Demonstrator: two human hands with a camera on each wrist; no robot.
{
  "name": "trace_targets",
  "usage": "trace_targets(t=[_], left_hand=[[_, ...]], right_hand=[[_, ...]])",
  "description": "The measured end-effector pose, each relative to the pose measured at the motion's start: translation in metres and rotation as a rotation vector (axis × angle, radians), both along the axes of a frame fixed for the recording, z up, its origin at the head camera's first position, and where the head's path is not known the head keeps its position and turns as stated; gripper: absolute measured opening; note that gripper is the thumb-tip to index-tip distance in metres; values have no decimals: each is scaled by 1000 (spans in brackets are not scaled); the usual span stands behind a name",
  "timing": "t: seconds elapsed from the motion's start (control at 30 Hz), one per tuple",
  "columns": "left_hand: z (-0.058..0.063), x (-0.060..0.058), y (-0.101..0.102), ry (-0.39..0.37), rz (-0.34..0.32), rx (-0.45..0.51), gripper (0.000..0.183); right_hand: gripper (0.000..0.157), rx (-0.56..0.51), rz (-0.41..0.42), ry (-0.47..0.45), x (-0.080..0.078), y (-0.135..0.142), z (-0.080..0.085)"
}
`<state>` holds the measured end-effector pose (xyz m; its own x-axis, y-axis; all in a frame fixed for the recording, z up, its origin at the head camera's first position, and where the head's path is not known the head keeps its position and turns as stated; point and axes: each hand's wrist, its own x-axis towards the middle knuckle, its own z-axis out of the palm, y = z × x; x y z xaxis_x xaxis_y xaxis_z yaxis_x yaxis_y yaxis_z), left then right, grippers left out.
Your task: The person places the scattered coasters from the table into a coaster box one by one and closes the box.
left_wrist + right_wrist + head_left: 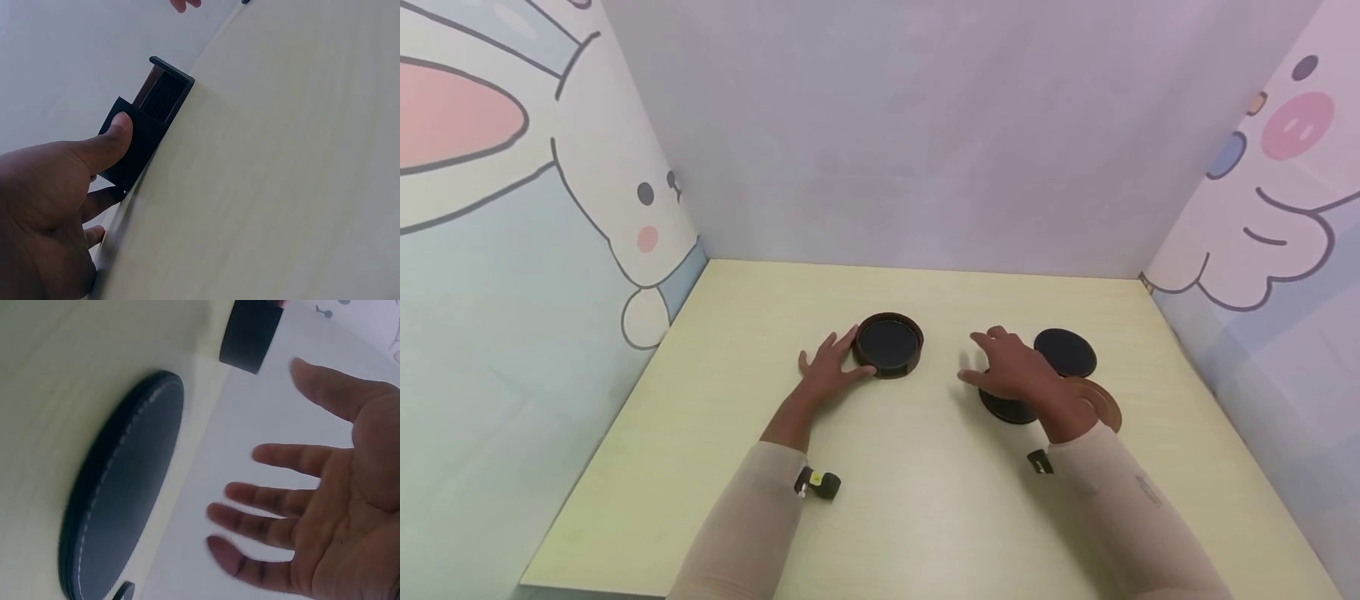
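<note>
A round black coaster holder [889, 343] stands on the table with dark coasters in it. My left hand [827, 373] grips its left side, thumb at the near wall and fingers around the far side. The left wrist view shows the thumb pressed on the holder's wall [137, 153], beside a slot through which stacked coasters [164, 97] show. My right hand [1011, 367] hovers, fingers spread and holding nothing, over a black round coaster [1009, 410], partly hiding it. White stitching runs round that coaster's edge in the right wrist view.
Behind the right hand lies another black coaster [1065, 352]. A brown round disc [1101, 402] is partly covered by the right forearm. Fabric walls with cartoon animals enclose the pale table [910, 517] at the back and both sides.
</note>
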<state>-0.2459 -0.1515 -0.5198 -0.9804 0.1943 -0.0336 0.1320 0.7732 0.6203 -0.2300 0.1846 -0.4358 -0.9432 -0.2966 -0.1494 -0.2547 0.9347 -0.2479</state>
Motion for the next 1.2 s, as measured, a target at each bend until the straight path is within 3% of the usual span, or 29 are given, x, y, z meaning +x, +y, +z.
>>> trace_targets(t=[0.3, 0.7, 1.0, 1.2], left_hand=[[1, 0, 0, 0, -2, -4, 92], [-1, -2, -1, -4, -4, -1, 93], [-3, -4, 0, 1, 3, -14, 94], [-2, -4, -1, -10, 3, -13, 93]], right_hand=[[91, 49, -68, -66, 11, 17, 1], [99, 71, -16, -144, 19, 32, -6], [101, 117, -28, -129, 25, 33, -9], [102, 75, -18, -121, 26, 36, -13]])
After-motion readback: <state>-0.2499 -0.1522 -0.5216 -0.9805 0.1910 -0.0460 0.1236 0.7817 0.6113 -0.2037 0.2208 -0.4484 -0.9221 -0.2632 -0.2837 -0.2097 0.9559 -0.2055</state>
